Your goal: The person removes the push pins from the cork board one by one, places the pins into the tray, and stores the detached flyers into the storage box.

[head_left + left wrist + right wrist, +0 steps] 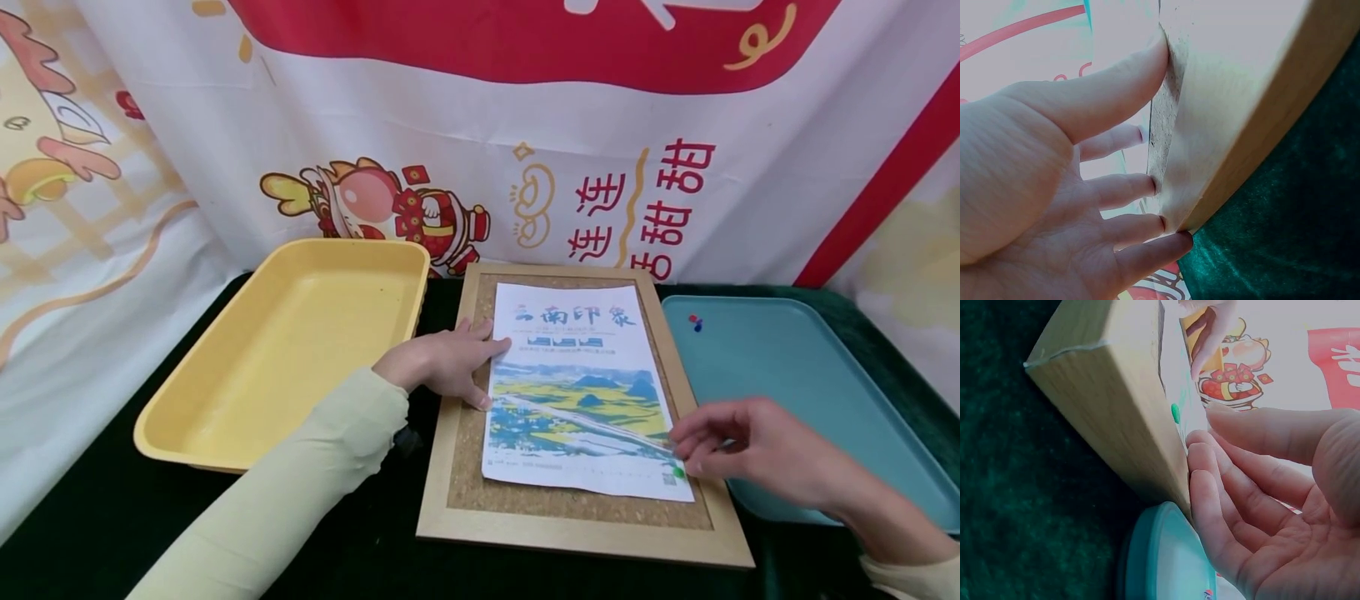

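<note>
A printed sheet with a landscape picture lies on a cork board in a light wooden frame. My left hand rests at the sheet's left edge, fingers spread, its thumb and a fingertip on the paper. In the left wrist view, the other fingers of that hand reach across the wooden frame. A green pushpin sits in the sheet's lower right corner. Beside it, my right hand touches the sheet's right edge with loosely bent fingers; nothing shows between thumb and fingertips in the right wrist view.
A yellow tray stands left of the board. On the right is a teal tray holding a few small red and blue pushpins, partly beneath my right arm. Dark green cloth covers the table; a printed white curtain hangs behind.
</note>
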Demonstrator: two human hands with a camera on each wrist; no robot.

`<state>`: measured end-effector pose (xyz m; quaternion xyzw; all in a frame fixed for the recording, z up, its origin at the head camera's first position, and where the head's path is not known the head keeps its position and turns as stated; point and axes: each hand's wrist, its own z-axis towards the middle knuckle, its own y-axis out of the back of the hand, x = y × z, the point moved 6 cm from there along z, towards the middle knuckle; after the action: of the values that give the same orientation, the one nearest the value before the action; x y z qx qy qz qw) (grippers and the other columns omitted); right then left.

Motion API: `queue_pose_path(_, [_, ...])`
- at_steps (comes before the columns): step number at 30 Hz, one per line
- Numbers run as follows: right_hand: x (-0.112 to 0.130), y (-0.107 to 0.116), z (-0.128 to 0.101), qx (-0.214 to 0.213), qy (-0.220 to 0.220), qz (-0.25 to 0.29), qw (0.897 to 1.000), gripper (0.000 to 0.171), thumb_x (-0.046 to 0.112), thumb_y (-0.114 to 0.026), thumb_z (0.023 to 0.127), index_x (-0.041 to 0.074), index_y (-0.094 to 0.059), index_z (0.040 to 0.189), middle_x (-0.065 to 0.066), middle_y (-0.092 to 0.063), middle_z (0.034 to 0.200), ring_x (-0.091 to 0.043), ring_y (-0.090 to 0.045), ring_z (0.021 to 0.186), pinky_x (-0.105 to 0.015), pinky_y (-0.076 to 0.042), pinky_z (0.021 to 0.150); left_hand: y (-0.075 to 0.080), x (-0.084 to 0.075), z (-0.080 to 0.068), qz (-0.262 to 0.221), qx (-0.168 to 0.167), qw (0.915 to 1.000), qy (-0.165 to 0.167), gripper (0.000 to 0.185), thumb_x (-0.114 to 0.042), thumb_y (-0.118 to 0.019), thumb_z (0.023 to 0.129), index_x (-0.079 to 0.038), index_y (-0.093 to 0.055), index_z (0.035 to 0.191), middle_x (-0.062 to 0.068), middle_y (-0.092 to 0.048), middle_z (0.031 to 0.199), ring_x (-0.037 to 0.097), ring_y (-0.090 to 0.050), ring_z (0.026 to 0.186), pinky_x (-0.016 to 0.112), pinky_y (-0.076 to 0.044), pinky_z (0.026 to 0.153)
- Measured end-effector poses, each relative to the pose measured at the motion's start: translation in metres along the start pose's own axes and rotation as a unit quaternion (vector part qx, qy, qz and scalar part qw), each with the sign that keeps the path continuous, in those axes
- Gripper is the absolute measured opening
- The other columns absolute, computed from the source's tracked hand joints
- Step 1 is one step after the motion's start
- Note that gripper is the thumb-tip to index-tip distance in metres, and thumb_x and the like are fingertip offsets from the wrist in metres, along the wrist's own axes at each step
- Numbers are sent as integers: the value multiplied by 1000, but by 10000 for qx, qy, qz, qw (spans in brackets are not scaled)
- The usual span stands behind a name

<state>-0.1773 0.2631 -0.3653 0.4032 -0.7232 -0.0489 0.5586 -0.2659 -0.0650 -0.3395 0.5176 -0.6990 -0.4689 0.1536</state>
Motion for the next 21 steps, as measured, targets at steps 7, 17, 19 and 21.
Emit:
queue_pose_path(7, [0,-4,1,126,41,-145,9998,31,19,-80,95,7,-75,124,-8,-73,102,-19,-65,88,-24,-56,74,0,1,2,54,-25,10000,31,91,-39,-72,102,-26,-16,172,10,5,181,40,10,167,57,-11,135])
queue_pose_path(17, [9,-7,3,-146,-70,-878,9960,24,15,-84,92,15,-79,115,-1,-69,95,-16,-59,86,-22,-51,70,-1,2,3,68,-30,10000,39,91,-40,-71,102,-26,-16,173,10,6,181,40,9,167,58,-11,134])
queue_pose_path(19, [9,-7,3,-165,-65,-943,9954,22,14,-84,91,16,-79,112,-1,-68,94,-16,-59,85,-23,-51,70,-1,2,3,61,-43,10000,42,91,-40,-71,102,-26,-16,173,10,6,181,39,8,167,58,-11,134])
queue_pose_path(21, [9,-8,3,-211,-22,-1027,9945,19,13,-84,91,17,-80,109,-1,-67,92,-15,-59,84,-23,-50,70,-1,2,3,35,-42,10000,44,91,-40,-72,102,-26,-16,173,10,6,181,39,8,167,57,-10,134])
